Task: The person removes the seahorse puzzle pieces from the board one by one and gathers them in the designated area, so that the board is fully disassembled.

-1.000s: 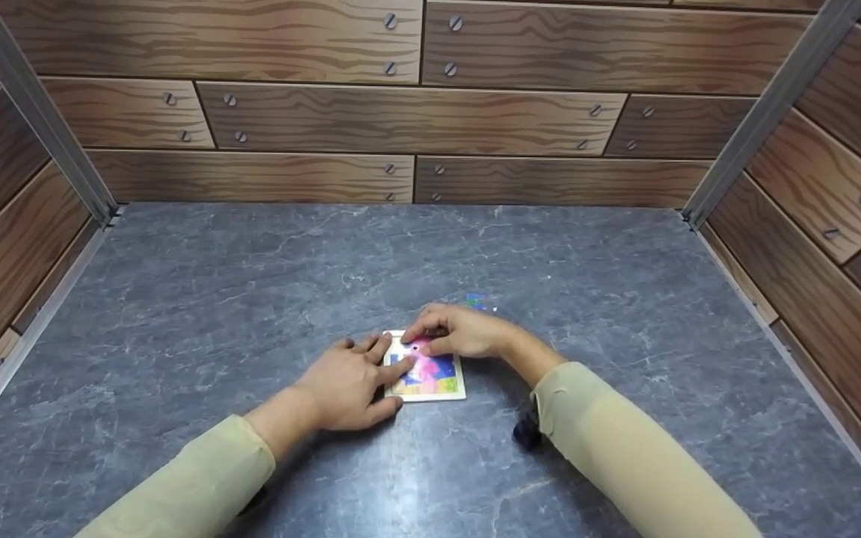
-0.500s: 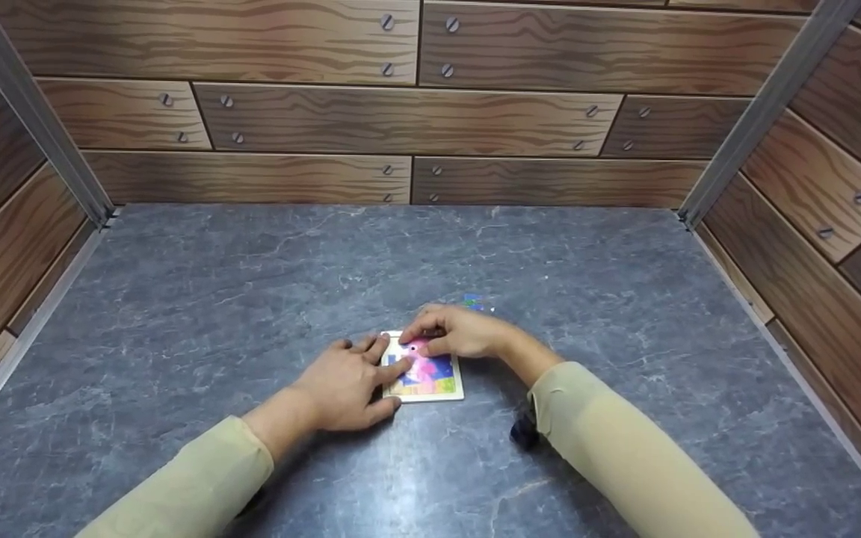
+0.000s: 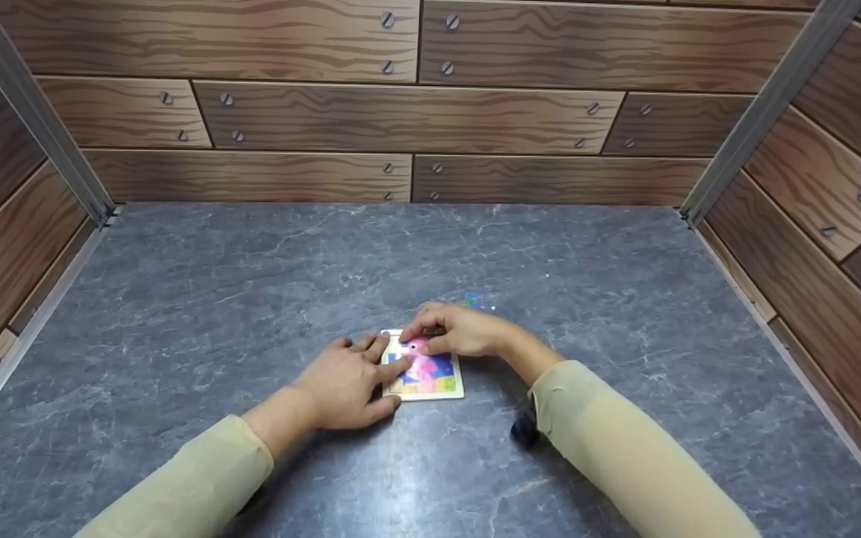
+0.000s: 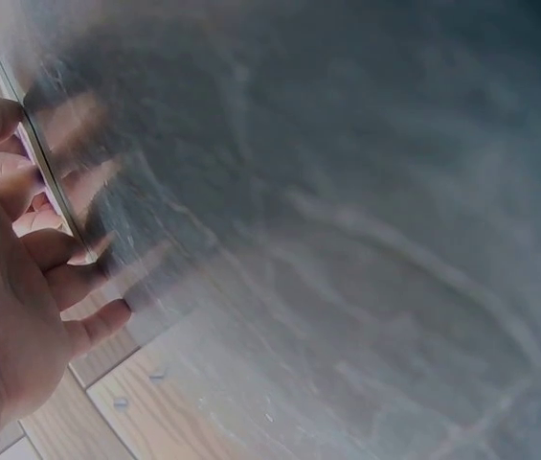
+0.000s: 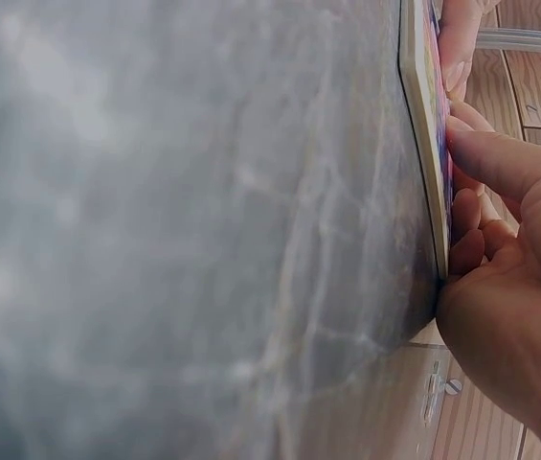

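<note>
A small picture puzzle board (image 3: 438,397) with a pale frame lies on the table, showing a pink figure on blue. My left hand (image 3: 344,381) rests along its left side, the forefinger stretched over the picture and the thumb at the lower left corner. From the top right reaches my right hand (image 3: 464,331), its thumb and forefinger curled at a pink puzzle piece (image 3: 415,347) with an eye. In the right wrist view the board's edge (image 5: 426,134) shows side-on, with the thumb against its face. The left wrist view shows fingers spread along the board's edge (image 4: 48,163).
Blue-green puzzle pieces (image 3: 474,300) lie just beyond the right hand, beside a tiny white speck (image 3: 494,308). The grey marbled table (image 3: 251,261) is bounded by wood-patterned walls (image 3: 311,119) with metal corner posts. A dark object (image 3: 525,430) sits under the right cuff.
Both hands keep their places on the puzzle board; only a slight shift of the head view shows.
</note>
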Demonstrator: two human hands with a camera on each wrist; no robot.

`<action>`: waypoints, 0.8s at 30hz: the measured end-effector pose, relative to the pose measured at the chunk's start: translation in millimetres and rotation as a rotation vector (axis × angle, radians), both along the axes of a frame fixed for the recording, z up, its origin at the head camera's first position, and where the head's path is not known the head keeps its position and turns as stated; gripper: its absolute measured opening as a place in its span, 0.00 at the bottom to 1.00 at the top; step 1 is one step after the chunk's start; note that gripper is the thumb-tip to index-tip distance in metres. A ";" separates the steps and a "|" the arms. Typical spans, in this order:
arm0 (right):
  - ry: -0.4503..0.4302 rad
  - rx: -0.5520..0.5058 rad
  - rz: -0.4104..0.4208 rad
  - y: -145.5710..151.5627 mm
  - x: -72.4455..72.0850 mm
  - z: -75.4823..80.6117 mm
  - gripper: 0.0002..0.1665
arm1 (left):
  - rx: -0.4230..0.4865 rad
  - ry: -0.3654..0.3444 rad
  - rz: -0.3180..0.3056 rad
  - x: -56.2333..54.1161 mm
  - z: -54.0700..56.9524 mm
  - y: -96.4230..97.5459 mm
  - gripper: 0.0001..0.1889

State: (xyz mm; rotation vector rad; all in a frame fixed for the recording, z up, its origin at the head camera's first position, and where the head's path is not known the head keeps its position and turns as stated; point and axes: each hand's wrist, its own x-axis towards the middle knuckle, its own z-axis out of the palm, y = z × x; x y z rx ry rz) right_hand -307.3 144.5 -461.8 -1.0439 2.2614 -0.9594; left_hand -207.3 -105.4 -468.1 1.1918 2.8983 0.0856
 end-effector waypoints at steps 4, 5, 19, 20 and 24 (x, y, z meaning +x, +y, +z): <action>-0.008 0.004 -0.012 -0.6 0.0 -0.2 0.18 | -0.005 -0.013 0.003 0.1 1.3 0.3 0.33; -0.008 0.004 -0.013 -0.6 0.1 -0.2 0.18 | -0.006 -0.017 0.004 0.1 1.7 0.4 0.33; -0.032 -0.032 -0.014 0.8 0.2 -0.5 0.18 | 0.016 -0.002 -0.009 0.2 1.3 0.0 0.32; -0.036 -0.037 -0.013 0.9 0.3 -0.7 0.18 | 0.018 0.001 -0.010 0.2 1.0 -0.1 0.32; -0.047 -0.048 -0.020 0.7 0.8 -1.0 0.18 | 0.014 -0.002 -0.009 -0.3 0.6 -0.2 0.32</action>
